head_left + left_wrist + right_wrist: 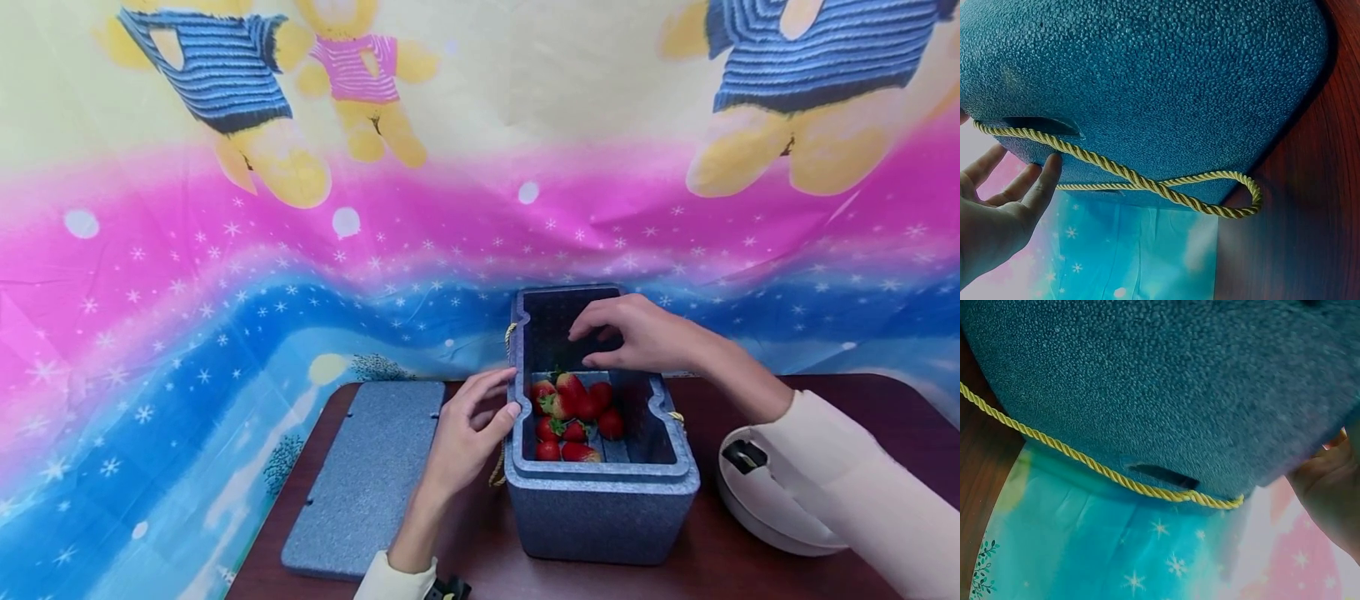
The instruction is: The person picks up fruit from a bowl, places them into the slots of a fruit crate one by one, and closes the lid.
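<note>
A grey-blue foam box (600, 521) stands uncovered on the table, with several red strawberries (570, 396) lying on its floor. My left hand (467, 429) touches the box's left rim with its fingertips and thumb. The left wrist view shows those fingers (1043, 187) against the box's side, beside a gold twisted rope handle (1116, 169). Above the box's right part hovers my right hand (637, 333), fingers loosely bent and holding nothing. In the right wrist view this hand (1329, 487) shows partly at the right edge, beyond the box wall.
The flat foam lid (367, 475) lies left of the box on the dark red-brown table (480, 558). A white round bowl (780, 521) sits to the right, partly hidden under the right sleeve. Behind the table hangs a printed cloth (480, 217) with bears and snowflakes.
</note>
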Demonstrator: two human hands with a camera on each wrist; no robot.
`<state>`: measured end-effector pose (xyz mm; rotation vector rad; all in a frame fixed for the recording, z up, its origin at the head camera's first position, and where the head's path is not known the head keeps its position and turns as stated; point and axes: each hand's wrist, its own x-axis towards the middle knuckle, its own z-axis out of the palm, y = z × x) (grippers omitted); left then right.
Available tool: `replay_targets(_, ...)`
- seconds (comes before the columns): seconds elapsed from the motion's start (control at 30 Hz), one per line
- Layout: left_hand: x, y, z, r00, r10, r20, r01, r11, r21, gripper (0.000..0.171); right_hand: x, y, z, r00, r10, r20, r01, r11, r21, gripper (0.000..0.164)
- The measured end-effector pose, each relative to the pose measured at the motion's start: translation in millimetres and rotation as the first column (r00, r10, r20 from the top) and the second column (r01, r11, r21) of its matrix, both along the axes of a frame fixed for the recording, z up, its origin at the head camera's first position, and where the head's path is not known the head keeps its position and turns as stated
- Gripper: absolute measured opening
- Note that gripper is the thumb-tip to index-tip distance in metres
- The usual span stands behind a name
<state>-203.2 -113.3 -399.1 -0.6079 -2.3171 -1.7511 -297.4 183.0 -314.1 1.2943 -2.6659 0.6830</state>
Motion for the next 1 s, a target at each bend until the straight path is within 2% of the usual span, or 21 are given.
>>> replay_targets(0.17, 0.3, -0.3, -0.6, 1.0, 0.007, 0.014, -0.007, 1.0, -0.004, 0.044, 14.3, 15.3, 7.5, 0.996, -0.048, -0.071, 0.045, 0.998, -0.037, 0.032)
replay_targets(0.3, 0.5, -0.4, -0.9, 1.0, 0.011, 0.022, -0.011, 1.0, -0.007, 0.045, 24.4, 30.0, 11.6, 0.989, -0.064, -0.136, 0.052, 0.994, -0.091, 0.037)
replay_targets(0.53, 0.4, -0.4, -0.6, 0.999, 0.012, 0.03, -0.012, 1.0, -0.01, 0.044, 42.9, 55.1, 13.6, 0.97, -0.137, -0.201, 0.105, 0.981, -0.163, 0.044)
replay_targets(0.8, 1.5, -1.2, 0.5, 1.0, 0.01, 0.022, -0.01, 1.0, -0.008, 0.044, 58.7, 85.5, 0.0, 0.945, -0.237, -0.226, 0.196, 0.962, -0.189, 0.054)
replay_targets(1.0, 0.7, -0.7, 0.4, 1.0, 0.006, 0.018, -0.006, 1.0, -0.015, 0.045, 72.1, 116.1, -21.5, 0.939, -0.303, -0.162, 0.285, 0.95, -0.125, 0.053)
